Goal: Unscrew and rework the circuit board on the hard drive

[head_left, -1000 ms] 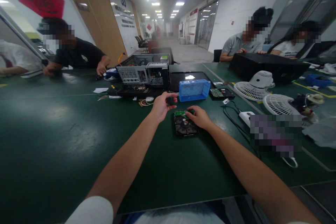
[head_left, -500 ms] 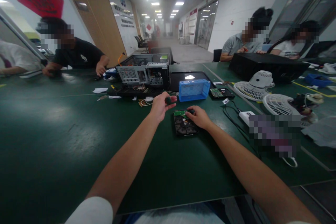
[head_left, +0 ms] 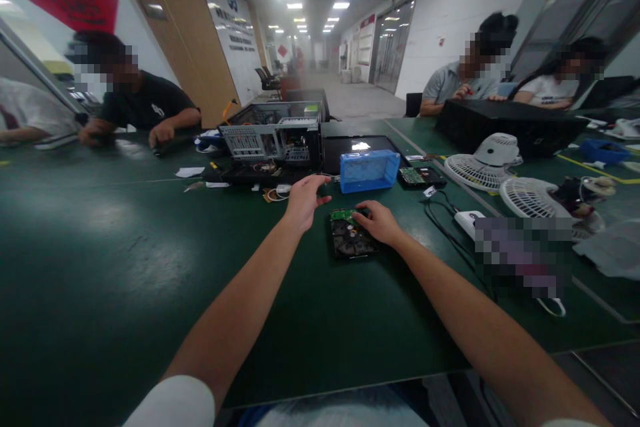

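A hard drive point(head_left: 353, 243) lies on the green table with its green circuit board point(head_left: 342, 215) at the far end. My right hand point(head_left: 381, 221) is at the drive's upper right side, its thumb over the board and the fingers curled along the far edge. My left hand point(head_left: 304, 203) hovers just left of the drive and short of a blue plastic bin point(head_left: 370, 172). Its fingers stretch forward with the thumb apart from them, and I see nothing held there.
An opened computer case point(head_left: 273, 137) stands behind my left hand, beside a flat black panel point(head_left: 333, 147). Another drive point(head_left: 423, 177) lies right of the bin. White fan parts point(head_left: 475, 170), a power strip point(head_left: 469, 221) and cables sit at right. Several people sit around the table.
The fingers of my left hand have straightened and the dark patch between them no longer shows. My right hand stays on the hard drive. At left, a co-worker's hand moved left and down.
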Available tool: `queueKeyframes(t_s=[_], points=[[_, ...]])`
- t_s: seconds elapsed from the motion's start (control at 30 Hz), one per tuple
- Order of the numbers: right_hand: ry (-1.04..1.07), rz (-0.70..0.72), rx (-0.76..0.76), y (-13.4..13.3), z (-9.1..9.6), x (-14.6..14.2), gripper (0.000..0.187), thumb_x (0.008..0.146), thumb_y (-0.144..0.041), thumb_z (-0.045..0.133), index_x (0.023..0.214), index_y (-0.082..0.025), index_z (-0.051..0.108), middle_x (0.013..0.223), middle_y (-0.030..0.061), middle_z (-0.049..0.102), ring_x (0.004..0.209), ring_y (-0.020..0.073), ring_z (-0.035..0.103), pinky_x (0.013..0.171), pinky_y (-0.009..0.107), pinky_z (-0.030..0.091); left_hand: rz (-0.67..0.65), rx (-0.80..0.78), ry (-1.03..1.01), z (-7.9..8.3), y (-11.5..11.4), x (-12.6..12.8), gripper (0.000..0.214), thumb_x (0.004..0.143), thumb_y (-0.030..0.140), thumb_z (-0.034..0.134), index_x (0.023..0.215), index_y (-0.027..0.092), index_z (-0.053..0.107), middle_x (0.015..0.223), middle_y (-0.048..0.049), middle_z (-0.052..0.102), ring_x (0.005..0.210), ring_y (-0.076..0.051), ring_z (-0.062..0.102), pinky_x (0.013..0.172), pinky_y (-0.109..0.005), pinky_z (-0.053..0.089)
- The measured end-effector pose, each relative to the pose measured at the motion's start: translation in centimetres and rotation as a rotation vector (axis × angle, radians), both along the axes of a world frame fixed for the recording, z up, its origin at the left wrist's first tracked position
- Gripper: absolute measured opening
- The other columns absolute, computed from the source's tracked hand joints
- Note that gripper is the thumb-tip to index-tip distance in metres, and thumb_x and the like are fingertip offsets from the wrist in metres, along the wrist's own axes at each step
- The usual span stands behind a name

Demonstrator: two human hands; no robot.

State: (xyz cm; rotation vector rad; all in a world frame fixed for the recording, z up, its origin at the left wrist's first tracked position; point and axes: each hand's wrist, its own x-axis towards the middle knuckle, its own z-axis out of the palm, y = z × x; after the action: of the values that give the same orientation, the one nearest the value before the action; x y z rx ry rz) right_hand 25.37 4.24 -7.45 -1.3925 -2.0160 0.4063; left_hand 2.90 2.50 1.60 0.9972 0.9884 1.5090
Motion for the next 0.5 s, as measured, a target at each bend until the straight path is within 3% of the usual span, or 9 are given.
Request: queueKeyframes(t_s=[0.2, 0.5], points=[[0.007, -0.001, -0.003, -0.1, 0.0, 0.0, 0.03, 0.094, -0.04, 0.068, 0.115, -0.02, 0.07, 0.104, 0.0072, 0.072, 0.073, 0.0159, 0.062, 0.071, 0.029, 0.048, -0.087, -0.011, 0.072, 0.6, -0.9, 0.8, 0.028, 0.073, 0.036, 0.078, 0.093, 0.017, 0.069, 0.093, -0.0072, 0.069, 0.083, -0.018, 0.063, 0.053, -0.023, 0.054], [0.011, 0.0, 0.001, -0.1, 0.0, 0.0, 0.031, 0.093, -0.04, 0.068, 0.115, -0.019, 0.071, 0.103, 0.0073, 0.071, 0.072, 0.0157, 0.061, 0.072, 0.029, 0.049, -0.101, 0.016, 0.136, 0.5, -1.0, 1.2, 0.024, 0.08, 0.035, 0.073, 0.093, 0.015, 0.067, 0.102, -0.0134, 0.074, 0.098, -0.025, 0.07, 0.052, -0.024, 0.055]])
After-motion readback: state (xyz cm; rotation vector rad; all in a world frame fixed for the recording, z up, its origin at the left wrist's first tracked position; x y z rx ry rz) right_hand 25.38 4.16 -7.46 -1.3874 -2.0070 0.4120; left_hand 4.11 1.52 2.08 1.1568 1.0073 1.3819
